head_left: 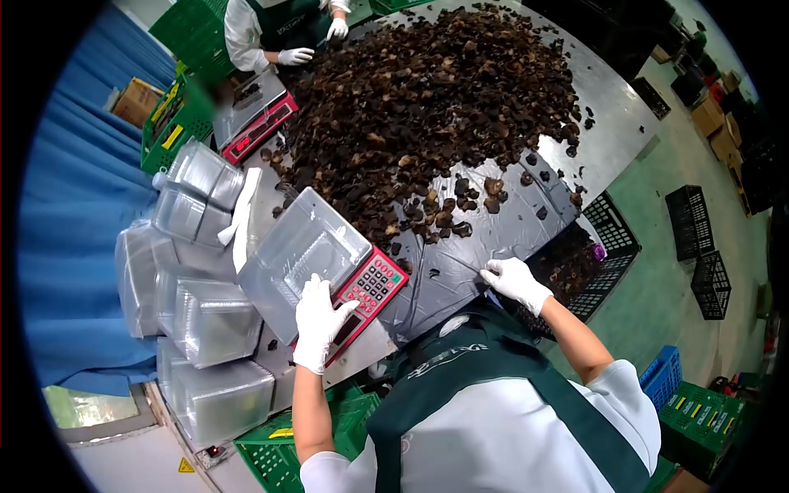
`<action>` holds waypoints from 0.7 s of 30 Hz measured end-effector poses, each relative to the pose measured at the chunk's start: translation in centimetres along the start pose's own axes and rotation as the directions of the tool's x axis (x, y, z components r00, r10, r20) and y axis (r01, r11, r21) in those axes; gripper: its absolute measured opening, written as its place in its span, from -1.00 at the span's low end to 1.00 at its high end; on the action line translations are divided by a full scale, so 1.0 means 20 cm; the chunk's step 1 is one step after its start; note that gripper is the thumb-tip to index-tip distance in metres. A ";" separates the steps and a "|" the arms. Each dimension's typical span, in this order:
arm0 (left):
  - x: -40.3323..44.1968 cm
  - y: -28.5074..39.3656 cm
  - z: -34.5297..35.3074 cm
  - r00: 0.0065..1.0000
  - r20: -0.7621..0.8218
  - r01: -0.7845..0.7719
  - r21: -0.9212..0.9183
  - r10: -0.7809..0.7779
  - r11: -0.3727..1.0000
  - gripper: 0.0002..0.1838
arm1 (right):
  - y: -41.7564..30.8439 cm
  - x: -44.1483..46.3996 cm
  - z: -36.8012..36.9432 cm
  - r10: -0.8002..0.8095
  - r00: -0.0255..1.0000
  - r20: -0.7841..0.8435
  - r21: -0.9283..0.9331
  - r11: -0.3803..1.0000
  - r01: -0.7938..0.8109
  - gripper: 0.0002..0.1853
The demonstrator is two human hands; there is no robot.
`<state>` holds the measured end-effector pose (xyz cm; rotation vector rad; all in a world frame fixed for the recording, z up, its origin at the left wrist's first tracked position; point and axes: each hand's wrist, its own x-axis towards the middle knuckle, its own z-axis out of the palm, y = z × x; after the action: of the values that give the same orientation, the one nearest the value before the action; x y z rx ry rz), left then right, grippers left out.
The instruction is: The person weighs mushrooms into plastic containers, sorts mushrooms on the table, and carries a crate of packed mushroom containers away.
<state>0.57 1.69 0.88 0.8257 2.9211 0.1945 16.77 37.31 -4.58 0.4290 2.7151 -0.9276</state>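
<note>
My left hand (320,322), in a white glove, lies with fingers stretched and thumb apart at the edge of a red digital scale (371,287). On the scale sits a clear plastic container (306,246), and my fingertips touch its near side. My right hand (516,283), also gloved, has its fingertips pinched together at the grey plastic sheet (444,283) along the table's near edge; creases run from that pinch. A large heap of dark dried wood ear mushrooms (427,115) covers the table beyond, with loose pieces (493,193) scattered closer to me.
Stacked clear containers (218,320) stand at left, beside a white cloth strip (242,218). Across the table a gloved co-worker (279,37) works near a second red scale (261,127). A black crate (610,246) holding mushrooms is at my right; green crates (283,464) sit below.
</note>
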 end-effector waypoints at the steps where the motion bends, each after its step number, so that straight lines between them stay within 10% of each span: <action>1: 0.01 0.01 -0.05 0.996 0.085 0.042 -0.044 -0.038 0.998 -0.30 | 0.02 -0.01 0.03 0.015 1.000 -0.017 -0.001 1.000 -0.015 -0.64; 5: -0.01 0.07 -0.21 0.925 0.306 0.256 -0.065 -0.225 0.964 -0.39 | 0.00 -0.04 0.07 0.113 0.993 -0.037 0.041 0.993 -0.111 -0.66; 8: -0.06 0.07 -0.14 0.989 -0.140 0.024 -0.086 -0.036 0.996 -0.49 | 0.03 -0.02 0.09 0.154 0.985 -0.077 0.047 0.987 -0.151 -0.68; 14: 0.00 0.58 0.00 0.984 -0.177 -0.119 -0.602 0.014 0.789 -0.57 | 0.08 0.12 0.10 0.021 0.962 -0.273 0.029 0.999 -0.013 -0.64; 21: 0.33 0.94 0.62 0.999 -0.018 -0.044 -0.318 0.040 0.947 0.00 | 0.21 0.28 -0.03 0.009 0.944 -0.329 0.025 1.000 0.000 -0.51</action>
<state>6.18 22.24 -9.01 0.8333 2.7729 0.6567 13.05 42.01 -8.20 0.6484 3.0007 -0.9639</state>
